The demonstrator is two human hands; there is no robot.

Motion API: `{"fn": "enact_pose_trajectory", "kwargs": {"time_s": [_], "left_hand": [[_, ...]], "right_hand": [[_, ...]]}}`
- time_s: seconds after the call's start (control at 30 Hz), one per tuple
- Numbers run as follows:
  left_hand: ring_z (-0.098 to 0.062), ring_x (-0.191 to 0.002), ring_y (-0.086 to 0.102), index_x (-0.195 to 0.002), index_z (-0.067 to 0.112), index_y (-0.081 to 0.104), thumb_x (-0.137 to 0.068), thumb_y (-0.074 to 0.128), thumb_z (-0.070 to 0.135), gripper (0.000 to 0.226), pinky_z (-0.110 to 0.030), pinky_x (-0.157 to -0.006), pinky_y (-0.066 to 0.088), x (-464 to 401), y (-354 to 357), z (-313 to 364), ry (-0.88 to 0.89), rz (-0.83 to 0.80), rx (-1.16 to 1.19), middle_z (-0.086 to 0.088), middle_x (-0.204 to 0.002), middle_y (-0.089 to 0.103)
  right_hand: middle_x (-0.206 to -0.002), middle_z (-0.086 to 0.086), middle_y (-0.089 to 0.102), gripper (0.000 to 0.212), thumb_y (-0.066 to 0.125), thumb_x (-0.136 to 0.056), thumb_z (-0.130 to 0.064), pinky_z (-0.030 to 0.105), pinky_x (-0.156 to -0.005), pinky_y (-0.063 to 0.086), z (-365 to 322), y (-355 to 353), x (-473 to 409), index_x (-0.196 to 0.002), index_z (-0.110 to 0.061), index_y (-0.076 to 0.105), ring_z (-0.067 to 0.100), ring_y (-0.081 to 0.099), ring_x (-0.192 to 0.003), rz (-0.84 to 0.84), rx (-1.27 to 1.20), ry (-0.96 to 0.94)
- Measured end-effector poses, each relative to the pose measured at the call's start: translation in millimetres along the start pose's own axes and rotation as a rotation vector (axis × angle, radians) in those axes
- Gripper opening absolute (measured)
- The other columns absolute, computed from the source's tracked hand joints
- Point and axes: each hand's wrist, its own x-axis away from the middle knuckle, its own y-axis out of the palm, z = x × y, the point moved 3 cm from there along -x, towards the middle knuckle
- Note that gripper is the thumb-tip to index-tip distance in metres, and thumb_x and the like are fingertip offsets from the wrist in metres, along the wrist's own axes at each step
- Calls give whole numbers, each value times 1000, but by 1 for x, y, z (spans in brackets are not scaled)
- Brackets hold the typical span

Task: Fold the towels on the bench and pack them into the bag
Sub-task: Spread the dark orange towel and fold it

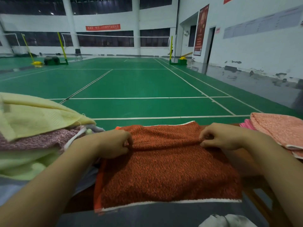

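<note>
An orange-red towel [167,171] with a white hem lies spread on the wooden bench [260,190] in front of me. My left hand [113,143] pinches a raised crease at the towel's left side. My right hand [219,136] pinches the same crease at the right side. The crease runs straight across the towel between the two hands. To the left lies a heap of loose towels: a pale yellow towel [34,115] on top, a mauve towel [39,138] under it, a light green towel [24,164] below. No bag is in view.
Folded pink and salmon towels [278,130] lie stacked at the right end of the bench. Beyond the bench stretches a green badminton court [139,84] with white lines, net posts and a white wall on the right. A grey cloth lies at the bottom edge.
</note>
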Motion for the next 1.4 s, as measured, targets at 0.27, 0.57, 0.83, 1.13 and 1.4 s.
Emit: {"fn": "enact_pose_trajectory", "kwargs": {"time_s": [0.27,0.57,0.83,1.13,1.4], "left_hand": [[-17,-82,61,-91,21,61,-88,65,30,10,-32,-77,49,0,-11,-10,-15,182,167,4,-88,62],[-2,-58,56,-79,24,69,-85,79,30,13,-28,-63,45,-1,-20,-44,-81,258,329,10,-65,66],[-8,-69,65,-91,5,67,-95,66,19,14,-22,-50,55,0,-29,-20,-150,554,1353,-8,-82,65],[-18,-110,64,-110,9,62,-101,55,15,13,-27,-90,58,0,-45,-23,71,790,1526,-11,-111,65],[-8,-88,68,-96,31,77,-59,67,88,69,-24,-79,57,31,-29,-19,8,-168,617,6,-97,74]], "right_hand": [[-95,-15,68,6,61,-99,-34,24,-77,47,8,-11,2,-97,-33,67,1,62,-87,202,-150,-16],[-83,0,76,14,75,-88,-31,22,-71,52,29,-11,14,-92,-17,77,11,70,-75,378,-590,65],[-113,15,67,32,62,-96,-18,30,-64,62,25,-14,12,-119,5,62,13,71,-93,434,-1312,131],[-103,10,68,35,75,-76,-27,32,-97,56,26,-30,6,-99,-2,63,16,66,-108,730,-1419,-193],[-85,12,77,70,49,-94,-63,41,-65,61,41,-10,31,-75,-1,76,23,70,-87,217,-638,313]]}}
